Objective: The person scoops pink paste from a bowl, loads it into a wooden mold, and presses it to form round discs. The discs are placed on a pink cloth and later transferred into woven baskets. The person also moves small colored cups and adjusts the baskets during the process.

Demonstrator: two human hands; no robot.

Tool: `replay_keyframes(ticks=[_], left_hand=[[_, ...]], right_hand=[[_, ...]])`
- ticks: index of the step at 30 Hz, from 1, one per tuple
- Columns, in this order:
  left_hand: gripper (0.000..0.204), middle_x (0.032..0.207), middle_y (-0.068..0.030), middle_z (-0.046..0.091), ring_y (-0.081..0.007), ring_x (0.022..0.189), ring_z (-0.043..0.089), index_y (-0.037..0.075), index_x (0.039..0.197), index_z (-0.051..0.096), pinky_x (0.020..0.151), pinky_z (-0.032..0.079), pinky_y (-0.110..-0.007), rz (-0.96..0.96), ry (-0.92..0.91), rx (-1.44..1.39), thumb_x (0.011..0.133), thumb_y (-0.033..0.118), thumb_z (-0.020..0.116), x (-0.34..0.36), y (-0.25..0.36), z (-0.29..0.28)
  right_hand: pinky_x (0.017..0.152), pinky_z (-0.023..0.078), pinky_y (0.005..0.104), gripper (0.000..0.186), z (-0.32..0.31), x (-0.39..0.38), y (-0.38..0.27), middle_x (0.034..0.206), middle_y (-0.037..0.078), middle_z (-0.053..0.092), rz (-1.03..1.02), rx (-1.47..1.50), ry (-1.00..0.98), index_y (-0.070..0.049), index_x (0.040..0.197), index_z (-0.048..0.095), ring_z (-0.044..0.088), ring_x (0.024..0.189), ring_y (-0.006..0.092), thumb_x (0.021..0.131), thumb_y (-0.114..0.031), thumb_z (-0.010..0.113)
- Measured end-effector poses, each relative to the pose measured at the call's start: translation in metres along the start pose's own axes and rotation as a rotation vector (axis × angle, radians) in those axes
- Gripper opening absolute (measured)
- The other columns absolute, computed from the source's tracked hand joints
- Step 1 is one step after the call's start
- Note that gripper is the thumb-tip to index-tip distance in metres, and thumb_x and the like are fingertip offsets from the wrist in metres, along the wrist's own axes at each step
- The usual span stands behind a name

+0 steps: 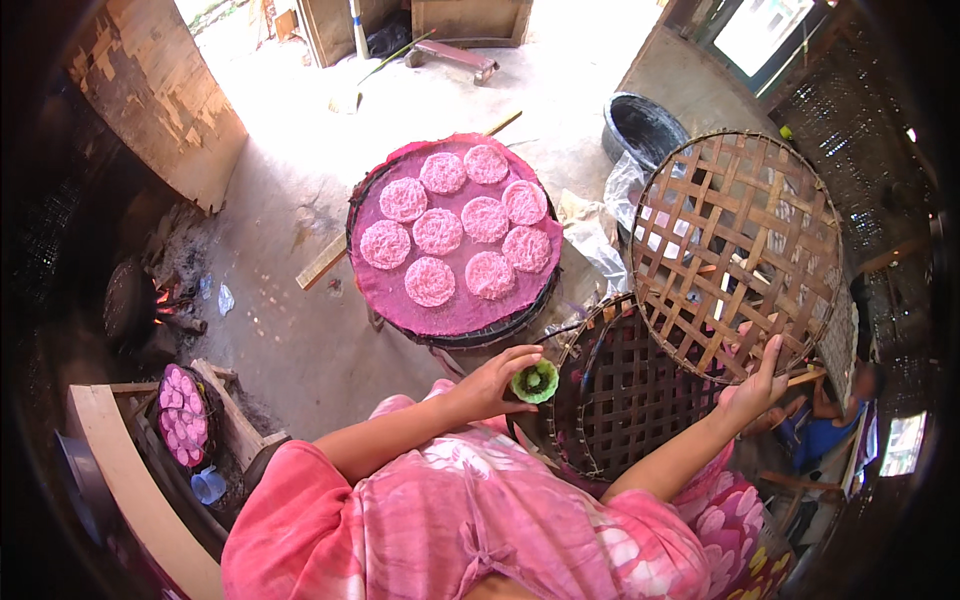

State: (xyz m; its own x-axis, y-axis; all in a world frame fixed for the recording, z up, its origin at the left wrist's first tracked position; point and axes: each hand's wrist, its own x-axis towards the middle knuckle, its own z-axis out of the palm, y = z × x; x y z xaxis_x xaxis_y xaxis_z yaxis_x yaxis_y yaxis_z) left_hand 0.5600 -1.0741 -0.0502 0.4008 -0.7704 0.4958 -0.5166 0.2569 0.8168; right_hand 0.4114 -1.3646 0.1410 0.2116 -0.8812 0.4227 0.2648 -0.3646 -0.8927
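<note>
My left hand (pixel 492 384) is closed round a small green fluted cup (pixel 535 381), held in front of my body. My right hand (pixel 752 396) grips the lower rim of a round, open-weave bamboo tray (pixel 745 215), which is tilted up on the right. Ahead of me stands a round tray covered with pink cloth (pixel 455 303). Several flat pink discs (pixel 437 231) of stringy, noodle-like strands lie on the cloth. Just beyond my left hand, to the right, is a dark woven basket (pixel 640 400), partly behind the bamboo tray.
A dark tub (pixel 645 130) and crumpled clear plastic (pixel 597 245) lie at the far right. On the left, a small fire (pixel 163 300) burns beside a wooden bench (pixel 110 440). A tray of pink pieces (pixel 183 415) sits there. A person in blue (pixel 825 435) is low at the right.
</note>
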Motion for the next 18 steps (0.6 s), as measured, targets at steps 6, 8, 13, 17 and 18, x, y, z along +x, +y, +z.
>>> replay_keyframes(ticks=[6,8,13,17,18], left_hand=[[0.082,0.134,-0.0194,0.048,-0.0404,0.117,0.055,0.015,0.134,0.031,0.095,0.05,-0.043,0.115,0.038,-0.017,0.072,0.019,0.085,0.0,-0.032,0.02],[0.082,0.132,-0.0211,0.049,-0.0406,0.115,0.056,0.014,0.133,0.032,0.094,0.051,-0.042,0.067,0.058,-0.018,0.071,0.018,0.087,0.001,-0.03,0.021],[0.084,0.128,-0.02,0.049,-0.0347,0.116,0.056,0.012,0.132,0.031,0.097,0.047,-0.038,-0.078,0.333,-0.133,0.07,0.014,0.088,-0.022,-0.006,0.006],[0.089,0.117,-0.0123,0.054,-0.0206,0.102,0.061,0.013,0.135,0.024,0.087,0.052,-0.035,-0.184,0.484,-0.1,0.071,0.003,0.085,-0.094,0.021,-0.048],[0.088,0.117,-0.0123,0.055,-0.021,0.102,0.061,0.013,0.135,0.024,0.087,0.052,-0.035,-0.239,0.526,-0.028,0.072,0.004,0.085,-0.12,0.03,-0.065]], right_hand=[[0.057,0.051,0.0285,0.024,-0.003,-0.026,-0.021,0.09,0.013,0.069,0.007,-0.076,-0.013,0.001,0.105,0.062,0.064,0.071,0.0168,0.098,-0.022,0.06],[0.057,0.05,0.0277,0.025,0.0,-0.032,-0.028,0.089,0.013,0.069,-0.01,-0.08,-0.045,0.001,0.102,0.063,0.063,0.069,0.0166,0.098,-0.023,0.06],[0.053,0.052,0.0313,0.027,0.016,-0.048,-0.044,0.091,0.015,0.068,-0.021,-0.129,-0.017,0.004,0.114,0.058,0.068,0.072,0.0213,0.099,-0.019,0.057],[0.053,0.053,0.0322,0.029,0.039,-0.069,-0.058,0.097,0.015,0.068,-0.081,-0.058,-0.12,0.004,0.116,0.058,0.069,0.076,0.0225,0.099,-0.019,0.058],[0.054,0.053,0.0313,0.029,0.046,-0.077,-0.062,0.1,0.014,0.068,-0.093,-0.044,-0.165,0.003,0.117,0.058,0.07,0.081,0.0229,0.098,-0.019,0.059]])
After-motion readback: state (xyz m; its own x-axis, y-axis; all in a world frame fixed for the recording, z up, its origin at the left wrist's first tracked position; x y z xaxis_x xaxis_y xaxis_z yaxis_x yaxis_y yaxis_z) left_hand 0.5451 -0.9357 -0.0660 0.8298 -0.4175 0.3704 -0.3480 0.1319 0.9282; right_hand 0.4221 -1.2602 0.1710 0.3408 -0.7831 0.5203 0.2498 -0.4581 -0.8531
